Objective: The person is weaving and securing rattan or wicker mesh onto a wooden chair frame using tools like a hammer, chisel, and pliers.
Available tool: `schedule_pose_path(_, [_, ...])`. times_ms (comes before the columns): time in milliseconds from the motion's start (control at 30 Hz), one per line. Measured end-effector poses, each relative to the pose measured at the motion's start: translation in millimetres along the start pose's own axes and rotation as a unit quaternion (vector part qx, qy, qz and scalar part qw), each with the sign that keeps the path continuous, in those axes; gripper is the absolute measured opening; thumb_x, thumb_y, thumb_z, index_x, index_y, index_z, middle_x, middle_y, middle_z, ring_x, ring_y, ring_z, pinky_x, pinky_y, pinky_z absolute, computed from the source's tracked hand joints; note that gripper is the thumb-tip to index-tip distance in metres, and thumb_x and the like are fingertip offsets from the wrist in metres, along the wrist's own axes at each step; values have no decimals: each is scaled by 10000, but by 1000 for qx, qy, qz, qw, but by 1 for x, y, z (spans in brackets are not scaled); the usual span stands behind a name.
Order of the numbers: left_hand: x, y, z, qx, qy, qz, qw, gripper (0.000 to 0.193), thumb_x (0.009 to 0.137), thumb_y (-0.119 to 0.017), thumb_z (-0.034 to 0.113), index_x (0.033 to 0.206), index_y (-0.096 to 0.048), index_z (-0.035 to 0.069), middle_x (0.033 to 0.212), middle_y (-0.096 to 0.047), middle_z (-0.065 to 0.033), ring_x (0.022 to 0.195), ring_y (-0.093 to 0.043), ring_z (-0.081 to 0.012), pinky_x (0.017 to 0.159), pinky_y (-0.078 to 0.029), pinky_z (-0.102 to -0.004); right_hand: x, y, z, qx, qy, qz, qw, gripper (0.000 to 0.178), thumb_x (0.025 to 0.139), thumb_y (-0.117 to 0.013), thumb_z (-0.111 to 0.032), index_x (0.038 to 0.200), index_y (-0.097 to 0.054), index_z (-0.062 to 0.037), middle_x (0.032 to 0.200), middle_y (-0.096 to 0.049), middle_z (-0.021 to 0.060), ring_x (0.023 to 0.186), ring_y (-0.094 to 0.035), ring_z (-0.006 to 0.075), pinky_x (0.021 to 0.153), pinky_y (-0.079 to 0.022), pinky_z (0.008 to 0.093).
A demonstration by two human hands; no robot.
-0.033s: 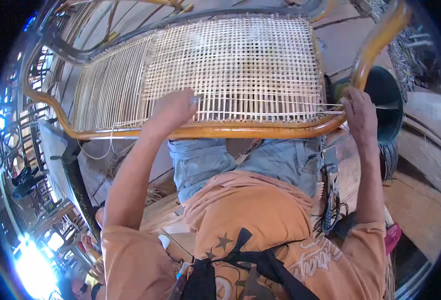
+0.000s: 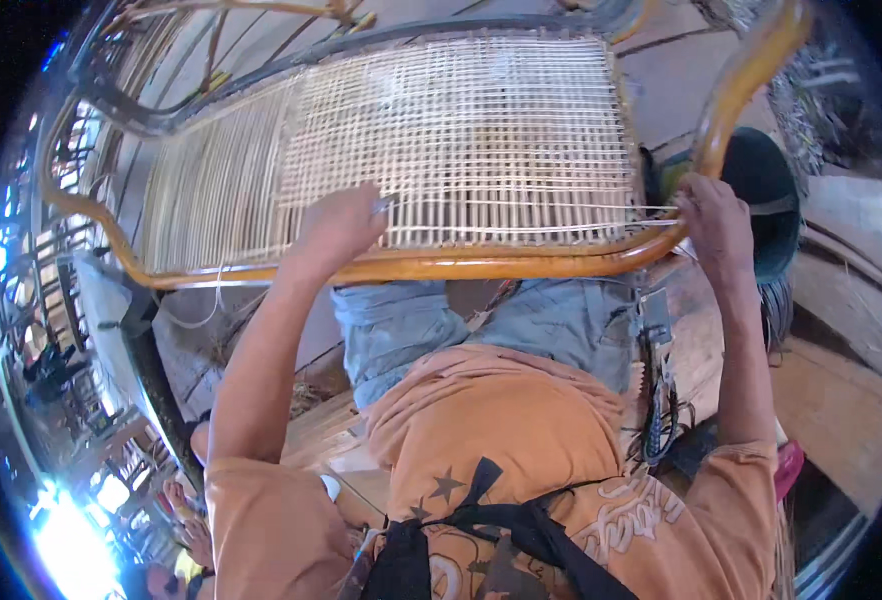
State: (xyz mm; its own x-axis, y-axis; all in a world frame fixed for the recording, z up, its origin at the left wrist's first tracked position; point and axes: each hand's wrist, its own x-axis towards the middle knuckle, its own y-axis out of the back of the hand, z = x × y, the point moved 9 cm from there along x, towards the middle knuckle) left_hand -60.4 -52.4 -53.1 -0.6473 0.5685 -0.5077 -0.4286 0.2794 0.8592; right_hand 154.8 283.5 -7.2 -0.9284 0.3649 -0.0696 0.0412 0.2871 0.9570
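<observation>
In front of me lies a woven cane panel [image 2: 451,120] set in a glossy bent-rattan frame [image 2: 441,265]. Its right part is a close lattice, while the left shows mainly parallel strands. My left hand [image 2: 336,230] rests low over the weave, closed around a small grey metal-tipped tool [image 2: 385,204] whose handle is hidden. At the panel's right edge, my right hand [image 2: 716,215] is closed in a pinch on pale cane strands [image 2: 651,209], beside the upright curve of the frame. The strands run from there across the lower weave toward the left hand.
Behind my right hand stands a dark green bucket [image 2: 776,200]. A loose cane loop [image 2: 196,318] hangs below the frame at left. My legs are under the near rail. A dark post [image 2: 151,360] stands at left, and another person's hand [image 2: 196,540] shows at lower left.
The whole view has shifted slightly. Both hands keep their places and their hold, with the left hand barely moved against the weave.
</observation>
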Motion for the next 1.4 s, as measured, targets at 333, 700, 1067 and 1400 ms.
schedule_pose_path(333, [4,5,5,-249,15,69,966,285,789,-602,299,894,-589,34,791,-617,-162,791,-607,-321,706,-458,-428,-8,37,55,-115,-67,-142,981,205,826,-560,-255,852,-622,-62,861,-631,144,876,-603,329,728,-458,468])
schedule_pose_path(700, [6,-6,32,-98,-76,15,992,274,861,-537,326,933,-624,76,858,-647,-138,823,-620,-317,723,-470,-441,-28,69,147,57,-154,-78,983,99,789,-543,-81,754,-517,9,611,-461,100,608,-468,165,573,-391,316])
schedule_pose_path(1067, [1,16,-110,8,53,89,995,251,860,-455,250,911,-608,58,854,-647,-168,819,-625,-353,737,-480,-474,21,-33,4,-83,-39,-119,989,170,793,-579,-195,779,-630,-33,789,-621,181,812,-609,364,712,-484,449])
schedule_pose_path(1400, [-26,-2,-161,-45,78,132,987,337,885,-477,305,1033,-565,15,940,-617,-233,912,-575,-411,788,-445,-483,33,-49,-5,-16,-14,-184,983,226,805,-511,-217,821,-637,-31,854,-629,199,845,-596,382,763,-469,450])
